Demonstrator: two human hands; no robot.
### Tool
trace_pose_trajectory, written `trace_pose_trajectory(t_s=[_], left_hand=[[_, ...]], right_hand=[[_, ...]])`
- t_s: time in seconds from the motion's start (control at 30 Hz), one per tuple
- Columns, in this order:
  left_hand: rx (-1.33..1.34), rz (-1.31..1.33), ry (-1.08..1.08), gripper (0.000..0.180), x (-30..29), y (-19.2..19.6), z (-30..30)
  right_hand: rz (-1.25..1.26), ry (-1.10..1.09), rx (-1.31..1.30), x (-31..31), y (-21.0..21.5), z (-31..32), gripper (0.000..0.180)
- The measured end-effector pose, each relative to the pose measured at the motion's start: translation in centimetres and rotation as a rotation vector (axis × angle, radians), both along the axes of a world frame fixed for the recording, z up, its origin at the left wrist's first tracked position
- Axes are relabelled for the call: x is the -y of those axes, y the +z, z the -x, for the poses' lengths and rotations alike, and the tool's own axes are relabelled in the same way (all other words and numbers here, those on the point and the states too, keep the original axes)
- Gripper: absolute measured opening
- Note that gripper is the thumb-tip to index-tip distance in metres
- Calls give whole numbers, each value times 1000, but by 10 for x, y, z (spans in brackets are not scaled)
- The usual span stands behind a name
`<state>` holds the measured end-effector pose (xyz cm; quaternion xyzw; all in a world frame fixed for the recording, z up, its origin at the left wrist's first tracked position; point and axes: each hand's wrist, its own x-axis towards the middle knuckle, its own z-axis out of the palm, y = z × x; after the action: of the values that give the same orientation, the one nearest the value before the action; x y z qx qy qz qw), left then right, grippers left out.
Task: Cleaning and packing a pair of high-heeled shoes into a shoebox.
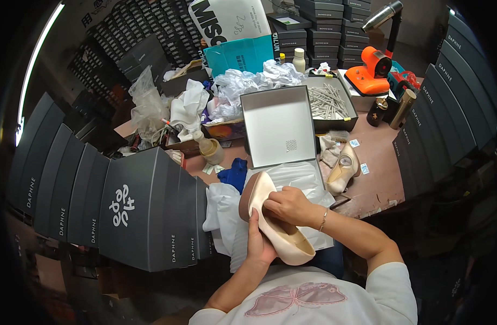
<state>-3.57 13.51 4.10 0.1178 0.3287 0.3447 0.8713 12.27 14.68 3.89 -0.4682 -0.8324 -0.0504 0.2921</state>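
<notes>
A pale cream shoe (294, 250) with a tan sole is held up in front of my chest, tilted with its sole turned to the left. Under its side, my left hand (261, 242) grips it, the thumb along the upper. My right hand (289, 206) is closed at the shoe's opening, fingertips dipping inside; whatever they pinch is hidden. Beyond the shoe lies an open shoe box (280, 127) with a white inside, its white tissue paper (297, 176) spread out. A second pale shoe (344, 169) rests on the table to the right.
Dark shoe boxes (135, 208) line the left side; more boxes (449, 108) are stacked at the right. Behind stand a box of grey sticks (328, 103), an orange device (369, 73), a bottle (209, 150), a blue cloth (234, 174) and crumpled white wrapping (254, 84).
</notes>
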Motion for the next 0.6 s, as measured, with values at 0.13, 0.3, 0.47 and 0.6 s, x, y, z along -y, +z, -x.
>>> trace_pose_trajectory(t_s=[0.13, 0.3, 0.47, 0.6], left_hand=[[23, -66, 111, 67, -22, 2, 16], [109, -58, -10, 69, -33, -1, 24], [91, -56, -20, 67, -19, -2, 26], [25, -109, 61, 63, -12, 1, 18]], right_hand=[[375, 55, -608, 45, 17, 0, 19], [329, -450, -165, 44, -82, -36, 21], [166, -216, -503, 32, 9, 8, 24], [50, -102, -389, 17, 8, 11, 16]])
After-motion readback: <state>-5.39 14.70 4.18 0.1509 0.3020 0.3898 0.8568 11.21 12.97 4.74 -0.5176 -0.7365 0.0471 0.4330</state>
